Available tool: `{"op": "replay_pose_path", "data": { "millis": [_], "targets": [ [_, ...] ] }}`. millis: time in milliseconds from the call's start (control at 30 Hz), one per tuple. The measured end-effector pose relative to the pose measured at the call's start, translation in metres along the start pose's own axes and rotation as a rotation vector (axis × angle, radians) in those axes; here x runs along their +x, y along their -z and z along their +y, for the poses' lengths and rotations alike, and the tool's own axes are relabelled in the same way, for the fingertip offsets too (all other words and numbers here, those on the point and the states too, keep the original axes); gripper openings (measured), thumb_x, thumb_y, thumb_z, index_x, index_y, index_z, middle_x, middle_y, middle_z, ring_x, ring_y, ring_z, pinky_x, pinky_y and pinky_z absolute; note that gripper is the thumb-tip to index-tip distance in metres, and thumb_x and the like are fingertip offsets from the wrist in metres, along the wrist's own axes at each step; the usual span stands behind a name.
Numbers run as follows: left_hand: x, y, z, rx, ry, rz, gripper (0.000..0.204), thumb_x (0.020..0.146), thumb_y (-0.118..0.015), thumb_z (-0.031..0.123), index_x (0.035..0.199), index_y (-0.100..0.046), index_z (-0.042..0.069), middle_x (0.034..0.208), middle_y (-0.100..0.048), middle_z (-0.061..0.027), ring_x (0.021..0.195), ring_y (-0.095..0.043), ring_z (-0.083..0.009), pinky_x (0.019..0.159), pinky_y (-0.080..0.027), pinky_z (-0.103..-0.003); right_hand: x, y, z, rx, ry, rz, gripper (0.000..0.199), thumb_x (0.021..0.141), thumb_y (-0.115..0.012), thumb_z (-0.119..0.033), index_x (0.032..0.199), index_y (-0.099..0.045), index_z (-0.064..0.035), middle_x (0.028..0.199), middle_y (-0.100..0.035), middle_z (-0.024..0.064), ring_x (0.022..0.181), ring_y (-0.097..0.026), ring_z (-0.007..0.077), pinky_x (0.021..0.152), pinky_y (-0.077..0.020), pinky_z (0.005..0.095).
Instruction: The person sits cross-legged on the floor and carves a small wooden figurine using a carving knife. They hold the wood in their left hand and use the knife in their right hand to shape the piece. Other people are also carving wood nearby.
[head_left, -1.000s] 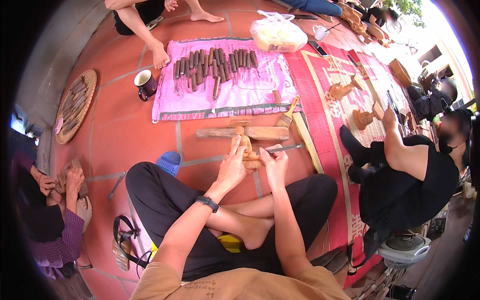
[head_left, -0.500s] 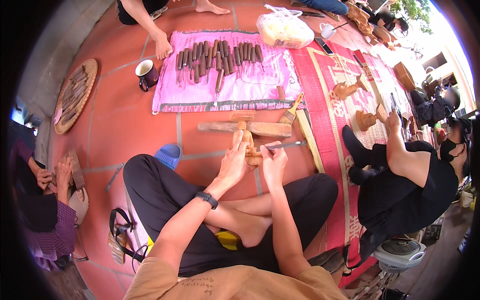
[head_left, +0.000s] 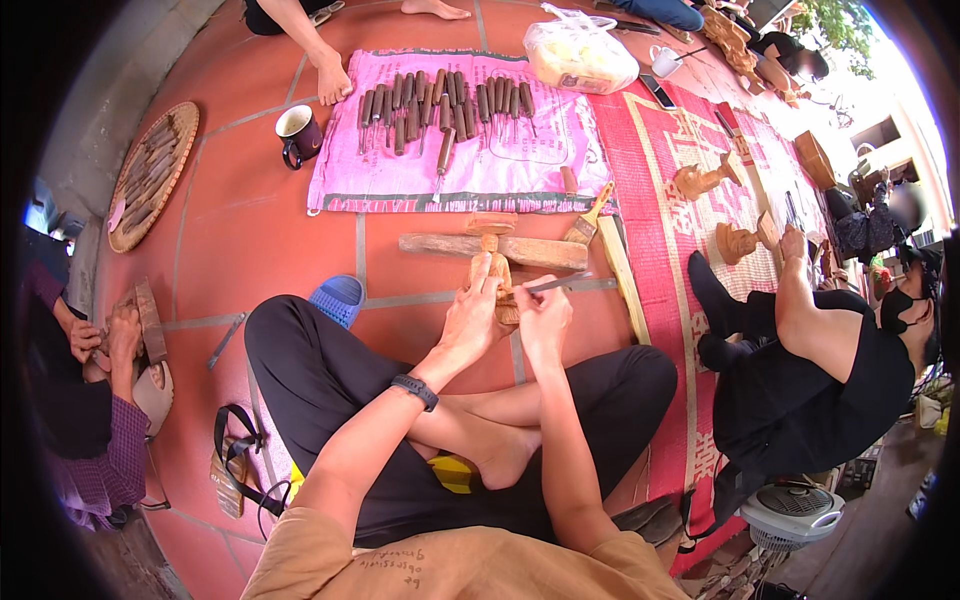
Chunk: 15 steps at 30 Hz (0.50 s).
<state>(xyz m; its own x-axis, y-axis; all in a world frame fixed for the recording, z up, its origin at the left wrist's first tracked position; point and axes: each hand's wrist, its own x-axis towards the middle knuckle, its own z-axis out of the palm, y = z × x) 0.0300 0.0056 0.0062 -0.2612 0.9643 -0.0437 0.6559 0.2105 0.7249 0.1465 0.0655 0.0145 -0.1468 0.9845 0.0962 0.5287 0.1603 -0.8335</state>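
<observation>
A small carved wooden figurine (head_left: 490,243) with a broad flat top stands above my crossed legs, partly hidden by fingers. My left hand (head_left: 468,318) is wrapped round its lower part, with a finger lying along its front. Against its right side, my right hand (head_left: 543,322) grips a thin, dark carving tool (head_left: 553,284) in closed fingers. The tool's far end sticks out to the right. Just behind the figurine lies a long wooden block (head_left: 545,253), and to its right rests a flat brush (head_left: 590,218).
Many wooden-handled carving tools (head_left: 445,150) lie on a pink sheet (head_left: 335,175). A dark mug (head_left: 300,140) stands left of it. A woven tray (head_left: 185,140) sits at far left. Co-workers sit on both sides; wooden carvings (head_left: 705,180) stand on the red mat (head_left: 660,320).
The view has shifted slightly, so the sheet and tools appear higher. My right hand and the tool have moved slightly against the figurine. Both hands keep their hold.
</observation>
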Motion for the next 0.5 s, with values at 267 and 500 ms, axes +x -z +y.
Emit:
{"op": "replay_pose_path", "data": {
  "millis": [267,500],
  "targets": [
    [-0.002,-0.007,-0.01,0.011,-0.011,0.03,0.075,0.067,-0.088,0.02,0.129,-0.05,0.004,0.16,-0.027,-0.0205,0.112,-0.058,-0.0492,0.093,-0.053,-0.055,-0.004,-0.006,-0.004,-0.043,0.013,-0.002,0.008,0.086,-0.07,0.001,0.084,-0.062,0.0004,0.076,-0.069,0.0075,0.068,-0.062,0.0109,0.063,-0.0504,0.0298],
    [0.001,-0.003,-0.005,-0.002,0.019,0.012,0.075,0.067,-0.088,0.021,0.13,-0.049,0.005,0.16,-0.028,-0.0205,0.112,-0.058,-0.0499,0.094,-0.053,-0.055,0.005,-0.005,0.007,0.155,-0.055,0.01,0.01,0.085,-0.068,0.003,0.088,-0.06,0.0004,0.073,-0.066,0.0088,0.066,-0.061,0.0144,0.063,-0.0496,0.0309]
  ]
}}
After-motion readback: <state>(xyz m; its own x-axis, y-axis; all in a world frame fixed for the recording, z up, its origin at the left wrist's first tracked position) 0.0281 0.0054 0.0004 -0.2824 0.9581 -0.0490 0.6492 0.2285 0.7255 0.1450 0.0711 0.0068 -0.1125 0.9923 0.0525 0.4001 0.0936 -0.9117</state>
